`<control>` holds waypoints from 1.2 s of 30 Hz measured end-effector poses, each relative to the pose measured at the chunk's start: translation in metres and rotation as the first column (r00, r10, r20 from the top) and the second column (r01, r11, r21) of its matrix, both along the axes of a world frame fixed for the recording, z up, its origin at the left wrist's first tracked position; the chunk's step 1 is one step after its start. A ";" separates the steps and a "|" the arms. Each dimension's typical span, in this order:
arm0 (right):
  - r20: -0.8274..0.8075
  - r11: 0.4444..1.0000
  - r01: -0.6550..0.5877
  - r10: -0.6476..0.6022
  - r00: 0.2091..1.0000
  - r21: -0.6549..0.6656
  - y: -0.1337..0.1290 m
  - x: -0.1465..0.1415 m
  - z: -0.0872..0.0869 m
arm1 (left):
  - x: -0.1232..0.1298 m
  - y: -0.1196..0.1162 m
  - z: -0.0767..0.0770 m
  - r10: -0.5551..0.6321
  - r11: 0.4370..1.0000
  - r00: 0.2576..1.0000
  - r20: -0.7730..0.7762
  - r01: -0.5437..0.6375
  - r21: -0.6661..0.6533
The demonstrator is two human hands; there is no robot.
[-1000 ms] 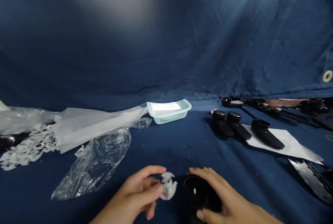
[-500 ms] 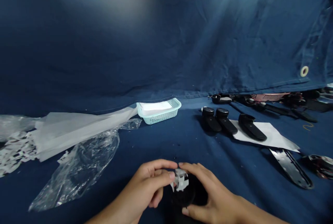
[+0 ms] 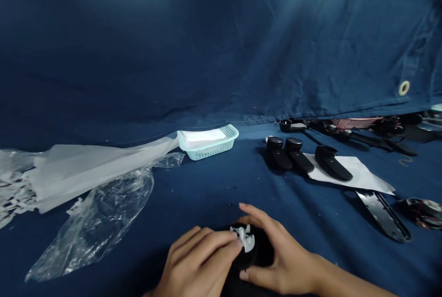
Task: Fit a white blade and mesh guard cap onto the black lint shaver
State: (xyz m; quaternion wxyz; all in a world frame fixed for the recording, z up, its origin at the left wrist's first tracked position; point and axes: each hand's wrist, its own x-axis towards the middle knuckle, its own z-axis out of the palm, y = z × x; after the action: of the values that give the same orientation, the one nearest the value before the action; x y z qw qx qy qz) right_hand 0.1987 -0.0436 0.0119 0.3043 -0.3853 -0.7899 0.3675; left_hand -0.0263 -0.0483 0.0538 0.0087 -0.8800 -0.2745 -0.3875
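At the bottom middle, my left hand [image 3: 202,260] pinches a small light-grey plastic piece [image 3: 247,241] between thumb and fingers. The piece sits over the round top of a black part [image 3: 247,260], whose lower body is dark and hard to make out. My right hand [image 3: 281,253] curves around the right side of that black part, thumb at the near side and fingers at the far side, with the index finger lifted. Whether the grey piece is seated in the black part, I cannot tell.
A light-blue basket [image 3: 212,152] holds white paper. Several black handle-shaped housings [image 3: 333,163] lie at right, one on a white sheet [image 3: 366,175]. A long shell [image 3: 383,216] and wired parts [image 3: 423,212] are farther right. Clear plastic [image 3: 113,214] and small white pieces [image 3: 15,195] lie left.
My left hand has rolled over, so its back faces up, and the grey piece has turned with it. My right index finger has lifted away from the piece. The view shifted slightly.
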 end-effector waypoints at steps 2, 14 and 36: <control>0.008 1.000 0.003 -0.003 1.000 0.011 0.000 0.001 0.000 | 0.001 0.000 0.004 0.040 0.989 0.997 0.073 -0.029 -0.142; 0.062 0.974 -0.006 -0.008 0.998 0.226 0.002 -0.002 0.006 | 0.012 0.017 0.023 0.476 -0.051 0.847 0.235 0.293 -0.955; -0.020 0.974 -0.077 0.083 0.996 0.213 0.004 -0.005 0.013 | 0.021 0.019 0.011 0.537 0.108 0.801 0.264 0.245 -0.964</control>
State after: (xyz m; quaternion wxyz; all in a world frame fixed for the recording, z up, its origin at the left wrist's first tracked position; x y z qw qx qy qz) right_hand 0.1939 -0.0397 0.0247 0.3399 -0.3133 -0.8349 0.2987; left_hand -0.0052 -0.0297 0.0646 -0.6143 -0.4621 -0.5396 -0.3435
